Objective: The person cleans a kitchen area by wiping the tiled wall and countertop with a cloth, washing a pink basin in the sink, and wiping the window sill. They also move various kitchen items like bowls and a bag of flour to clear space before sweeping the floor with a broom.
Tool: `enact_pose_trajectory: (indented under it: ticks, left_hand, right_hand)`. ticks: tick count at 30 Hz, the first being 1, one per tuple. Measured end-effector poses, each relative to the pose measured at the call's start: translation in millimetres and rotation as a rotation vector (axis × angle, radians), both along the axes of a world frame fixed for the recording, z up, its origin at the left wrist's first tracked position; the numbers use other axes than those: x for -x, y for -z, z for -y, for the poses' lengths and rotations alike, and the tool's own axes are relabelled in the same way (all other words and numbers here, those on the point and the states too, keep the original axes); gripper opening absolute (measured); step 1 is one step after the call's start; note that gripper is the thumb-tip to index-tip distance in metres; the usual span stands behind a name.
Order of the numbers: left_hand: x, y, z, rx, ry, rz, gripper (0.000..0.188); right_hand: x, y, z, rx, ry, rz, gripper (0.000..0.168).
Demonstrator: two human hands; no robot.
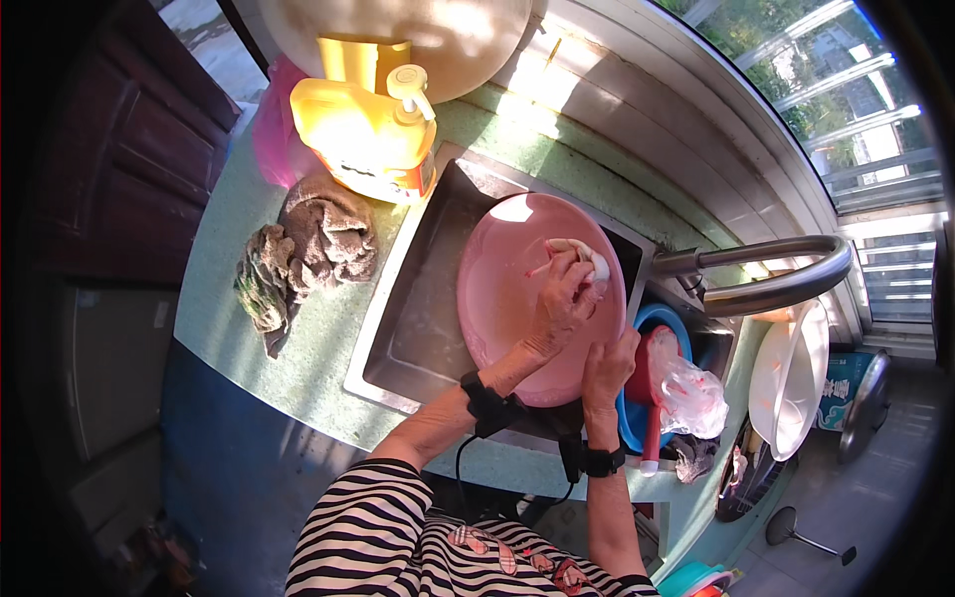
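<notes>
A pink plastic basin (507, 321) sits tilted in the stainless-steel sink (418, 321). Inside it, my left hand (565, 302) grips a pale piece of raw meat (597, 265) with reddish edges; its exact kind is unclear. My right hand (610, 366) is closed on the basin's near right rim. Both wrists wear black bands joined to a cable. Right of my right hand, a blue basin (625, 429) holds a red dipper (650, 440) and a crumpled clear plastic bag (690, 395) with reddish stains.
A curved metal faucet (776, 276) arches at the right. A yellow jug with a pump (365, 142) and wrinkled cloths (328, 231) stand left of the sink. A white bowl (783, 380) is at the far right, near a dark rack (757, 477). A large round lid or board leans behind.
</notes>
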State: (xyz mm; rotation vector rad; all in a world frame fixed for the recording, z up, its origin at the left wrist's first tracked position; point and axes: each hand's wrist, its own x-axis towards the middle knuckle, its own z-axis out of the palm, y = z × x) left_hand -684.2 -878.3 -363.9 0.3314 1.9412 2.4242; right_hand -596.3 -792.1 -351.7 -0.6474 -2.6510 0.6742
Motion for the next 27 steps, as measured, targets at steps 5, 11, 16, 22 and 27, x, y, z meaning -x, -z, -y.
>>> enact_pose_trajectory:
  ticks: [5,11,16,22,27]
  left_hand:
    - [32.5,3.0,-35.8,0.472,-0.439,-0.274,0.033]
    - [74.0,65.7,-23.8,0.590,-0.595,-0.305,0.041]
    - [61.8,156.9,5.0,1.038,-0.366,-0.474,0.049]
    - [8.4,268.3,26.2,1.344,0.201,-0.456,0.058]
    - [-11.9,291.5,43.0,1.251,0.503,-0.438,0.060]
  right_hand:
    - [-3.5,3.1,7.7,-0.035,-0.032,-0.027,0.039]
    - [1.1,-13.3,7.6,-0.004,-0.037,-0.015,0.041]
    - [-0.4,-6.5,4.6,0.024,0.029,-0.058,0.039]
    - [0.8,-6.0,7.7,0.053,0.100,-0.100,0.036]
    - [13.2,-6.4,20.1,0.101,0.110,-0.095,0.034]
